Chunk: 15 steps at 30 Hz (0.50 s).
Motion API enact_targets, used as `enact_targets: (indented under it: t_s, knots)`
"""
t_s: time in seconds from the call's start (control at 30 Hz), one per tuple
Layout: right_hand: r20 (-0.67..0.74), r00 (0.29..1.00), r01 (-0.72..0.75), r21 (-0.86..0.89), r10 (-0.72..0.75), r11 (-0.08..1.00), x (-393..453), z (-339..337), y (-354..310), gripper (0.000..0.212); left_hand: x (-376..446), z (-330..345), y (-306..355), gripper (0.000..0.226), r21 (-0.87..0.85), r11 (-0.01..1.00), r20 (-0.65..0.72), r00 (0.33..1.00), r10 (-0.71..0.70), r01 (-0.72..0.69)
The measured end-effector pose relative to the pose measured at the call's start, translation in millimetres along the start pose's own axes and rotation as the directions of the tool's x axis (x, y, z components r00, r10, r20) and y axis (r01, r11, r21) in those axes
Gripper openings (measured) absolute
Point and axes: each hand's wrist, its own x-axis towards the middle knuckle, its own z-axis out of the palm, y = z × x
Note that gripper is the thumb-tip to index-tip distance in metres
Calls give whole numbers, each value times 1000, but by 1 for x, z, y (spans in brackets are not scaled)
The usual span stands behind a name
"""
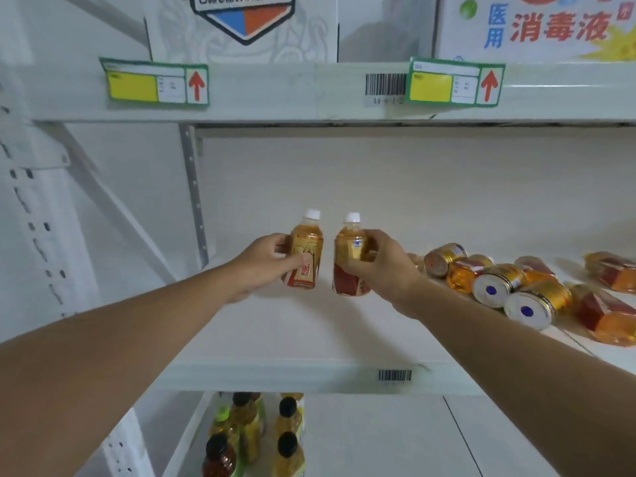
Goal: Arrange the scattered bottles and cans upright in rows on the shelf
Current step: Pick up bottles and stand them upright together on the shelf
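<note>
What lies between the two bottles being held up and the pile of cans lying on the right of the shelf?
In the head view, only the right hand and its wrist, which grips the right bottle. Behind it runs bare shelf up to the cans. The left hand holds the left bottle.

Carton [537, 27] above my shelf: 医用 in blue, 消毒液 in red. Shelf tags [454, 82]: red up-arrows. Barcode label [385, 87]: code blurred. Bottle labels: unreadable.

Two bottles stand side by side, near but apart, above the middle shelf [275, 339]: the left bottle [305, 251] in the left hand [265, 261], the right bottle [351, 256] in the right hand [385, 266]. Right of the bottles, cans [499, 287] and more bottles [602, 311] lie on the shelf. Below the shelf, further bottles [254, 435] stand upright.
</note>
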Motion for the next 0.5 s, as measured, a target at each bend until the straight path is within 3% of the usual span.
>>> enact_targets:
  t_s: [0.13,0.3,0.5]
  knots:
    - [93,995,2,206,-22,979,3,45,20,59,-20,-17,-34,39,-58,998,-20,1000,-13,12]
    - [226,971,1,346,-84,938,10,82,31,57,-26,-31,-63,42,-27,1000,-34,999,-15,14]
    - [246,963,68,171,-109,983,46,123,27,61,-1,-53,-84,51,97,995,-90,996,-20,29]
